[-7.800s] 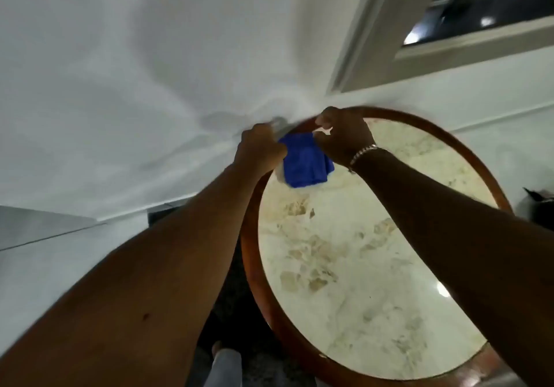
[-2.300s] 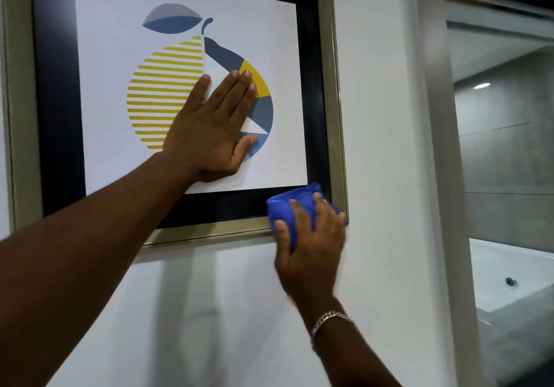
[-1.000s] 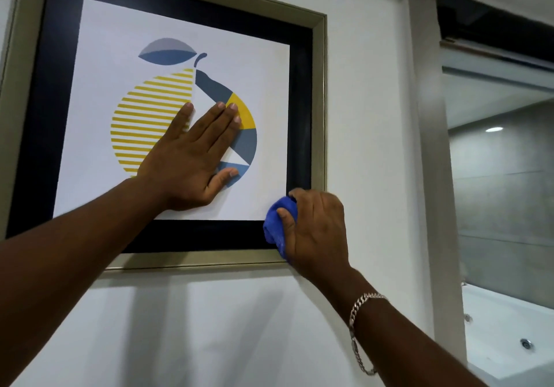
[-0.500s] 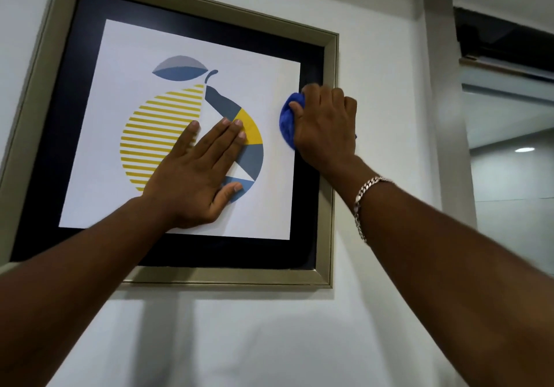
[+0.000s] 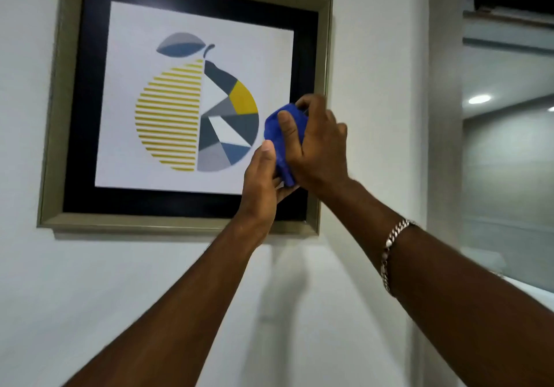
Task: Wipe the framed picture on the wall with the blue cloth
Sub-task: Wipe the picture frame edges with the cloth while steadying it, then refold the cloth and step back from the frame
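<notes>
The left hand (image 5: 262,176) has come off the glass to meet the right hand (image 5: 317,146); both sets of fingers now close on the bunched blue cloth (image 5: 281,134), lifted before the framed picture (image 5: 186,107) near its right edge. Wiping looks paused for a refold.

Framed picture (image 5: 192,110) on wall (image 5: 150,281); both hands before its lower right corner, left hand (image 5: 263,182) below right hand (image 5: 317,146), cloth (image 5: 283,134) between them.

Single head-worn view, facing forward and slightly up, close to the wall (image 5: 374,116) at arm's reach
</notes>
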The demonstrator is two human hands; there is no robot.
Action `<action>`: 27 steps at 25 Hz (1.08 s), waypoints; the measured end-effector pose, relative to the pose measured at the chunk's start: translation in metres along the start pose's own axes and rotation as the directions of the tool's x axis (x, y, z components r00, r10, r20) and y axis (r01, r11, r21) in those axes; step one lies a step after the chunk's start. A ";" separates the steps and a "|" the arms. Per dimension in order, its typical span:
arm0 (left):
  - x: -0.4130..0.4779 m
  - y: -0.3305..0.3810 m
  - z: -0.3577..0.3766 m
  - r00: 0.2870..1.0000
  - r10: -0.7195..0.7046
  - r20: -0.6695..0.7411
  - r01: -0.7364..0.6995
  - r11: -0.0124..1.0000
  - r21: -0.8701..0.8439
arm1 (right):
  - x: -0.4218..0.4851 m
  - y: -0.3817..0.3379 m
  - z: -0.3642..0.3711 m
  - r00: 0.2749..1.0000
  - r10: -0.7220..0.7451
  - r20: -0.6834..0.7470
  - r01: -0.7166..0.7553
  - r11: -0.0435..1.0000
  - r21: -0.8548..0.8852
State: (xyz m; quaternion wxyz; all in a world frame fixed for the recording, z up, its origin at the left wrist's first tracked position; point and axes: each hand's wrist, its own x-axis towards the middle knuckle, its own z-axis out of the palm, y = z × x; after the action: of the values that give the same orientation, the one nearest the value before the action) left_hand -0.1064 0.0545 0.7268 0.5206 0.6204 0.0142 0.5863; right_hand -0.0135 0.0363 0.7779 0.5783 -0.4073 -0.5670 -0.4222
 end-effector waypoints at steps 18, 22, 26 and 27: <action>-0.396 -0.358 0.003 0.459 -0.796 -0.395 0.877 0.477 0.058 | -0.576 0.082 -0.174 0.062 0.856 0.514 -0.881 0.288 -0.375; -0.506 -0.446 0.001 0.286 -0.855 -0.432 0.955 0.291 0.058 | -0.717 0.092 -0.207 -0.119 0.907 0.403 -0.816 0.141 -0.561; -0.551 -0.505 -0.009 0.322 -0.844 -0.430 0.931 0.199 0.307 | -0.794 0.109 -0.205 -0.152 0.899 0.412 -0.788 0.142 -0.599; -0.556 -0.516 -0.014 0.332 -0.844 -0.422 0.915 0.179 0.363 | -0.811 0.113 -0.203 -0.148 0.887 0.437 -0.779 0.168 -0.604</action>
State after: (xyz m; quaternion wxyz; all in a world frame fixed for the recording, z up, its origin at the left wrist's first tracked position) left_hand 0.0151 -0.0500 -0.0149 0.5581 0.5777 0.5663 0.1844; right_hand 0.1566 -0.0997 -0.0374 0.3905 -0.8371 -0.3115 0.2231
